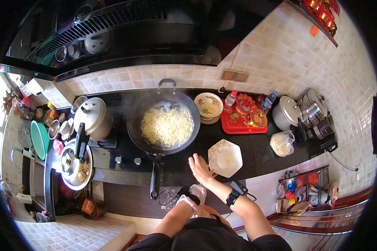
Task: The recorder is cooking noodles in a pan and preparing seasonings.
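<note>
My left hand (198,193) is low in front of my body, wrapped in thin clear plastic that looks like a disposable glove. What its fingers are doing is hidden. Bare and with fingers extended, my right hand (200,169) is over the counter edge, its thumb close to a white hexagonal bowl (228,158) with a floral rim; whether they touch is unclear. Left of the bowl, pale noodles (167,125) lie in steaming, bubbling liquid inside a dark wok (133,133). The wok's black handle (155,180) points toward me.
A pressure cooker (95,120) and a steel-lidded pan (77,171) stand left. Right of the wok are stacked floral bowls (209,105), a red tray (243,129) with bottles, a plastic bag of pale food (282,143) and a silver pot (286,113). A range hood (138,40) overhangs the stove.
</note>
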### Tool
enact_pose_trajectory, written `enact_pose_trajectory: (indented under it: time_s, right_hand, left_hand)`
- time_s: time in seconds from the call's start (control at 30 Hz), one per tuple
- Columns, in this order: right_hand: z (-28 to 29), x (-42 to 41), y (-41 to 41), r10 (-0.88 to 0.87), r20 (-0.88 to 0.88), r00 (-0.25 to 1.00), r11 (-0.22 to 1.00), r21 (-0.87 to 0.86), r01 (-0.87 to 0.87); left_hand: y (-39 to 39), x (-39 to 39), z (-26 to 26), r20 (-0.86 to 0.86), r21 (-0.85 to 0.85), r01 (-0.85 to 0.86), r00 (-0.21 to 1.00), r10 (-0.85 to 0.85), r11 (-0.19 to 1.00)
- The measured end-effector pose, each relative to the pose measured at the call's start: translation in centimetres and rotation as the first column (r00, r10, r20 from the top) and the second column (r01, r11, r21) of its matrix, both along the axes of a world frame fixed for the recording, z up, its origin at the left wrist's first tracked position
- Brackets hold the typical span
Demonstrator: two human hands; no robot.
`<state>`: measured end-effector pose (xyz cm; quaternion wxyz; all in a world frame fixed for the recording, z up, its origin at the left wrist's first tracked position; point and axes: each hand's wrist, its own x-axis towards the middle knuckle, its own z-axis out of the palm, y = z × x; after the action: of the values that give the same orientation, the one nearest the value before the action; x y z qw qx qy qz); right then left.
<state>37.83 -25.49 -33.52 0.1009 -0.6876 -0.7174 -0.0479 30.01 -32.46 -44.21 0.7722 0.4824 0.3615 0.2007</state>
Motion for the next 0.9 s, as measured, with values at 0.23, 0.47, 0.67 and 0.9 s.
enact_pose_trajectory:
  time_s: [0.23,0.47,0.67,0.9]
  right_hand:
    - [-1.6,-2.4,0.2,0.099,-0.002,0.995,0.995,-0.013,-0.099]
    - [-5.4,-5.3,0.1,0.216,-0.08,0.973,0.976,-0.007,-0.218]
    - [-5.7,-6.1,0.3,0.308,-0.002,0.951,0.951,-0.023,-0.308]
    - [-5.8,-5.7,-0.1,0.273,0.077,0.959,0.961,-0.055,-0.27]
  left_hand:
    - [0.2,-2.8,-0.5,-0.027,-0.02,0.1,0.995,-0.1,0.995]
    - [1.3,-8.0,-0.1,0.037,-0.368,-0.158,0.982,0.184,0.916]
    - [1.7,-13.0,-0.9,0.03,-0.506,-0.326,0.919,0.394,0.799]
    - [3.4,-15.1,-0.5,-0.002,-0.376,-0.447,0.876,0.482,0.812]
